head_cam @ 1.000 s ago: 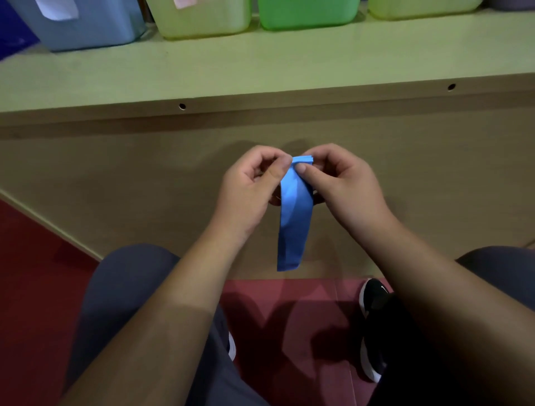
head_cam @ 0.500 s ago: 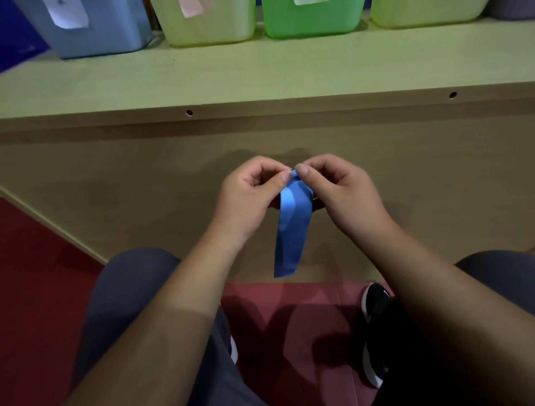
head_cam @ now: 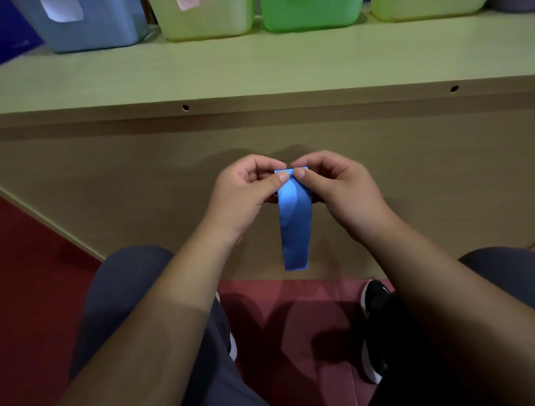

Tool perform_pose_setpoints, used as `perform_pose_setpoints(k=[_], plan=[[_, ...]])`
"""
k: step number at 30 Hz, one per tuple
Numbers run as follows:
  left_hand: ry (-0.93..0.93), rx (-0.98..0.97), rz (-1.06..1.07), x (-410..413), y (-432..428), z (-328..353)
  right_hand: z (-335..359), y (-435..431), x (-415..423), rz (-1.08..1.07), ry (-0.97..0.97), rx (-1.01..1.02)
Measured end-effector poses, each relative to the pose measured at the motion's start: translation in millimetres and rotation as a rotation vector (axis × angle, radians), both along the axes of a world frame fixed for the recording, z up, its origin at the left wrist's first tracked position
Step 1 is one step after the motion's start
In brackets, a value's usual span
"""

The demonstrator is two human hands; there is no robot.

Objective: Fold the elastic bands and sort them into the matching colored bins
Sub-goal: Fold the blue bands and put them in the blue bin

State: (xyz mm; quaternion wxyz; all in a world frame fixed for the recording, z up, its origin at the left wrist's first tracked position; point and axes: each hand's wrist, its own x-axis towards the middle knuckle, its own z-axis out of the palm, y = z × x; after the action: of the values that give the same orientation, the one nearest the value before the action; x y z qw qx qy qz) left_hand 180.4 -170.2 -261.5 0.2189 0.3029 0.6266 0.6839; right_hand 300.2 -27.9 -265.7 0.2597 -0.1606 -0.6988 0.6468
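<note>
Two closed grips: left hand (head_cam: pixel 246 197) and right hand (head_cam: pixel 338 191) pinching band (head_cam: pixel 295 229) by its top edge, thumbs nearly touching. Hanging straight down before worktop (head_cam: pixel 289 63) front. Flatter, less twisted than half a second ago. Farther, on worktop: blue bin (head_cam: pixel 95 32), yellow bin (head_cam: pixel 202 20), green bin (head_cam: pixel 309 14).

no legible text, number or brand found. a white label (head_cam: pixel 62 10) on the blue bin (head_cam: pixel 95 32) and a pink label (head_cam: pixel 188 3) on the pale yellow bin (head_cam: pixel 208 23) carry no readable print.
</note>
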Motion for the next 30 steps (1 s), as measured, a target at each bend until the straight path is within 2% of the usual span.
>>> perform_pose_setpoints(k=[9,15,21,26,30], plan=[[-0.219,-0.011,-0.079,0.8,-4.9,2.0,4.6,2.5,4.3,0.054,-0.028,0.004],[-0.137,-0.061,-0.065,-4.7,-9.4,3.1,7.0,5.2,5.6,0.097,-0.094,0.031],[-0.081,-0.128,-0.069,-2.7,-10.2,3.1,12.3,12.0,10.6,0.147,-0.188,0.193],[-0.273,-0.116,-0.084,0.8,-6.3,4.1,11.6,8.4,9.7,0.107,-0.125,0.199],[-0.460,-0.079,-0.124,-0.1,-4.9,-0.4,11.0,5.4,9.5,0.111,-0.139,0.123]])
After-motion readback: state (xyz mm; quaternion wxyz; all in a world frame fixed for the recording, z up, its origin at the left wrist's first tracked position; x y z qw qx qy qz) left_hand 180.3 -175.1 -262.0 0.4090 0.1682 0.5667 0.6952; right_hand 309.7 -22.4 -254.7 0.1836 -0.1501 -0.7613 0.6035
